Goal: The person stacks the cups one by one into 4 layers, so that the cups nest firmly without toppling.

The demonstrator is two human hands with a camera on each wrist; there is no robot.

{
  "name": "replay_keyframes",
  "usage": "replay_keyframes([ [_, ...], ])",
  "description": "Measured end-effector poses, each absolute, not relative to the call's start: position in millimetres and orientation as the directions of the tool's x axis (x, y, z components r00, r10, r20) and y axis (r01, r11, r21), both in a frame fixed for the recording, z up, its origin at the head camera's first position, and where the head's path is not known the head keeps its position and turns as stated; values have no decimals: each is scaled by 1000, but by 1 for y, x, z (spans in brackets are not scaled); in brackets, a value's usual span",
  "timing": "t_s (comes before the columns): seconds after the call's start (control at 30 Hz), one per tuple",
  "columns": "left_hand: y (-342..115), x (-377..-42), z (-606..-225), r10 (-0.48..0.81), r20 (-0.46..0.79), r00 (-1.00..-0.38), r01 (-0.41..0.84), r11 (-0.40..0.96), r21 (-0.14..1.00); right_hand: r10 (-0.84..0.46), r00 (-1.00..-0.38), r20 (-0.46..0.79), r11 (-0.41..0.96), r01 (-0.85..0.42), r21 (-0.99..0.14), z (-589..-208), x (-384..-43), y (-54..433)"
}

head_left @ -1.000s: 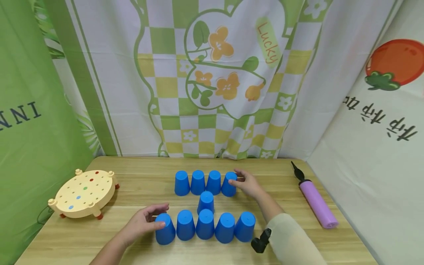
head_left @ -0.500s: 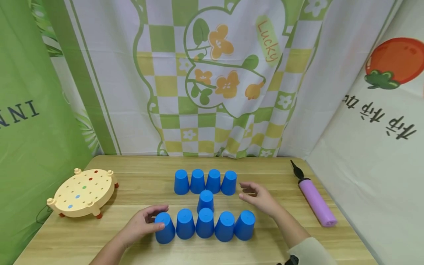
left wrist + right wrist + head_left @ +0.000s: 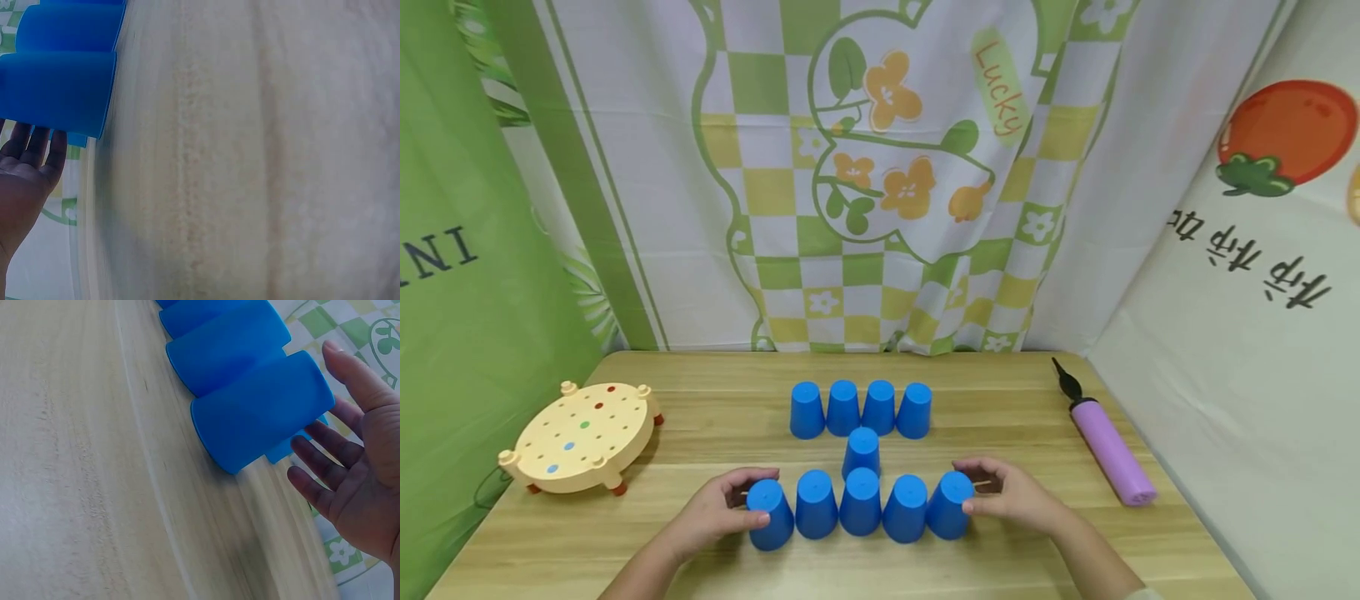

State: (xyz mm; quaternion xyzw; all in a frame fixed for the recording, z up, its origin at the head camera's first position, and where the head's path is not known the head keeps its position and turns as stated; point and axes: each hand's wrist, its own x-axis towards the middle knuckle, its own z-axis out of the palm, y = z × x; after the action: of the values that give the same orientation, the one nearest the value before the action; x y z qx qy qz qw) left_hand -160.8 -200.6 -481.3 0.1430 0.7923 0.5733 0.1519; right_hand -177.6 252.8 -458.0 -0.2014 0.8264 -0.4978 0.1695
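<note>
Several blue cups stand upside down in two rows, with a single blue cup (image 3: 861, 450) between the rows. In the head view my left hand (image 3: 722, 510) holds the leftmost front cup (image 3: 771, 517), thumb in front and fingers behind. Left fingers (image 3: 55, 150) lie along that cup's side in the left wrist view; the thumb is hidden there. My right hand (image 3: 1011, 497) is spread around the rightmost front cup (image 3: 950, 508). In the right wrist view its thumb (image 3: 350, 367) stands off the cup (image 3: 262, 412), with the other fingers loosely bent beside it.
Farther back is the rear row of blue cups (image 3: 842, 410). A round cream pegboard with short legs (image 3: 583, 433) sits at the left of the wooden table (image 3: 715, 400). A purple hand pump (image 3: 1108, 450) lies at the right. Printed curtains (image 3: 880, 275) hang behind.
My right hand has let go of the rightmost rear cup and come toward me to the rightmost front cup. The left hand has stayed at its cup.
</note>
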Motion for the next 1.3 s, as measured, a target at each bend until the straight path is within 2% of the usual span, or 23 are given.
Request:
replay_keyframes([
  [0.27,-194,-158,-484,289,-29,-957,67,314,947,-440,-894,-84,458,-143,-878,-464,-173,247],
  [0.43,-188,-153,-489,177,-51,-983,10,326,945,-384,-919,-90,468,-109,-877,-467,-169,243],
  [0.8,-184,-151,-483,76,-72,-995,-44,319,947,-325,-944,-61,485,-111,-867,-464,-168,240],
  [1.07,-180,-169,-464,42,-8,-999,8,372,928,-281,-959,35,459,-166,-873,-444,-183,237],
  [1.3,-168,-197,-446,40,-14,-999,2,385,923,-231,-971,64,450,-165,-878,-425,-203,223],
])
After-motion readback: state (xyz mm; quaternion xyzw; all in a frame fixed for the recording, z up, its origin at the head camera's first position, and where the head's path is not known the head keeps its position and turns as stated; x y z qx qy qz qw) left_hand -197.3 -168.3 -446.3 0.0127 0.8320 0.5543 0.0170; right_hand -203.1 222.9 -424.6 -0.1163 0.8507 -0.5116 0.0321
